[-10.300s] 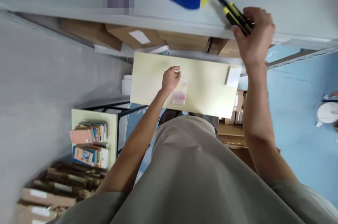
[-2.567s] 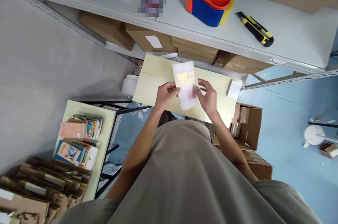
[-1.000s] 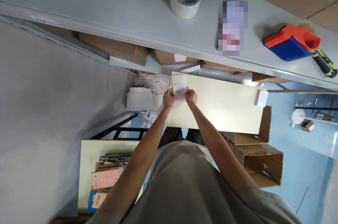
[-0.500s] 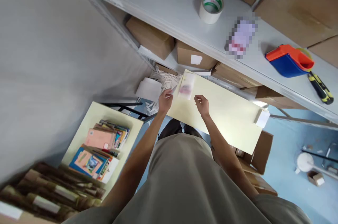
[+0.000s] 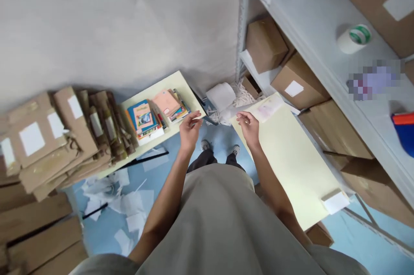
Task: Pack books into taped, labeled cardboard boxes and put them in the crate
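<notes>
My left hand is raised with curved fingers, the thumb apart from them, and nothing visible in it. In view just beyond it lies a stack of books with a pink cover on top, beside another stack topped by a blue-edged book. My right hand hovers by the left end of a pale yellow table, its fingers loosely bent and seemingly holding nothing. Close to its fingertips is a whitish, see-through sheet, possibly plastic. A translucent packet with a pinkish patch lies on that table end.
Flattened cardboard boxes are piled at left beside the books. Loose paper litters the blue floor. At right, a grey shelf bears a tape roll and a blurred-out item; cartons sit below. A white box lies on the table's far right.
The view has turned left, bringing the book stacks and flattened boxes closer to the middle. My left hand has moved from the packet toward the books; my right hand is now near the table's left end.
</notes>
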A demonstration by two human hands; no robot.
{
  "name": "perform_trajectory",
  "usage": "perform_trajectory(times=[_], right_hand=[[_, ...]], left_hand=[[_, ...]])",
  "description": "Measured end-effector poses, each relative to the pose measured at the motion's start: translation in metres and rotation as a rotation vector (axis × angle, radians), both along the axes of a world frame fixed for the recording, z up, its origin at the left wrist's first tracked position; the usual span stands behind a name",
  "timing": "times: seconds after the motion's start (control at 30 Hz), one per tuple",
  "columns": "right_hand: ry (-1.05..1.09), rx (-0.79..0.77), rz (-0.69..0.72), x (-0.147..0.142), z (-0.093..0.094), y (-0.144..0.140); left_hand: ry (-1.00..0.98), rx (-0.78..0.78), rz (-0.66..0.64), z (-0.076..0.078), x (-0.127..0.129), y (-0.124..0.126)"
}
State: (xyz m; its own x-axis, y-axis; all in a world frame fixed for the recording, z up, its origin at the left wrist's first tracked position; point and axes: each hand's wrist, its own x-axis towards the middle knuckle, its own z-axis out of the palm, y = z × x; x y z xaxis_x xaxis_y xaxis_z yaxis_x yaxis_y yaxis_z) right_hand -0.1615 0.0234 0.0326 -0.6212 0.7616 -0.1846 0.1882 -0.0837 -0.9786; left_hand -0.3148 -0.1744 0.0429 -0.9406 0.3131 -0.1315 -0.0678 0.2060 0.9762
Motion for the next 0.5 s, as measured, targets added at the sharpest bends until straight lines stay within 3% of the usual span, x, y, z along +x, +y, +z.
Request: perform_trajectory(times=[0.23, 0.5], right_hand=[[0.062, 0.018, 0.238, -0.074, 0.027, -0.09], [0.138, 0.03, 0.472, -0.188, 0.041, -0.25]], left_hand=[[-0.003, 0.133, 0.194, 0.01, -0.036, -0.104], [-0.023, 0.25, 0.46, 0.008, -0.11, -0.295]])
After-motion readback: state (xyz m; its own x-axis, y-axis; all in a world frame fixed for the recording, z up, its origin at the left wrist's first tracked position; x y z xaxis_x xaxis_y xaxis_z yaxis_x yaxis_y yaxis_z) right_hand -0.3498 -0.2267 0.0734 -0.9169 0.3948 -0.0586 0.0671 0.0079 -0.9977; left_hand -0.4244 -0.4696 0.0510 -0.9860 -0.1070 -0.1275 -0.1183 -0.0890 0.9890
